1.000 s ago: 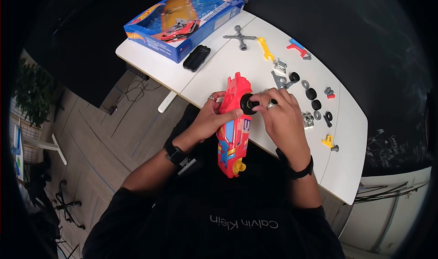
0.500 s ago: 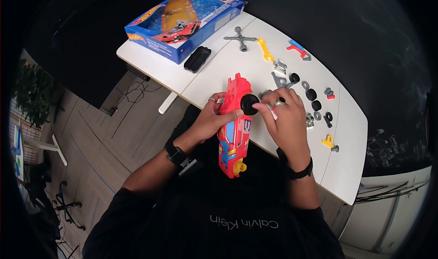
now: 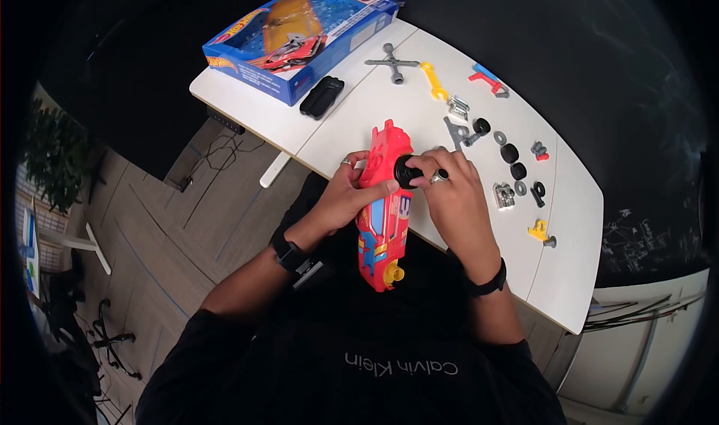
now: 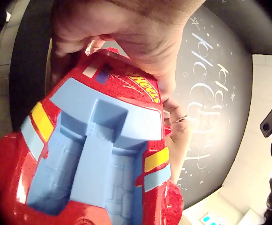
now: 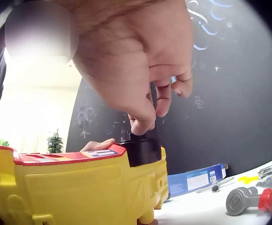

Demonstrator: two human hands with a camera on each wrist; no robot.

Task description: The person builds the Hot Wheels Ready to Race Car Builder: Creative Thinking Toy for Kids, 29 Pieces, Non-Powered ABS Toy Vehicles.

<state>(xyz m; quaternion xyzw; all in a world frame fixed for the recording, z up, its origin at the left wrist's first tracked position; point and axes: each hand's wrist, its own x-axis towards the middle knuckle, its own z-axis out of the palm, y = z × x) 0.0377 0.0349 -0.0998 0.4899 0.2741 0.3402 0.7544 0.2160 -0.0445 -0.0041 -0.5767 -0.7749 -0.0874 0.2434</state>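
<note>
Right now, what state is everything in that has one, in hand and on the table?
Toy car: held on its side, cabin uncovered
Black wheel: against the toy car's side; fixed or loose, can't tell
Left grip: holding the toy car
Right grip: pinching the black wheel
Blue box: lying flat on the table
Black hollow part: hollow side up
Yellow wrench: lying flat, unheld
Cross wrench: lying flat, unheld

Head view: downward; wrist views: close, sharing car (image 3: 383, 226).
</note>
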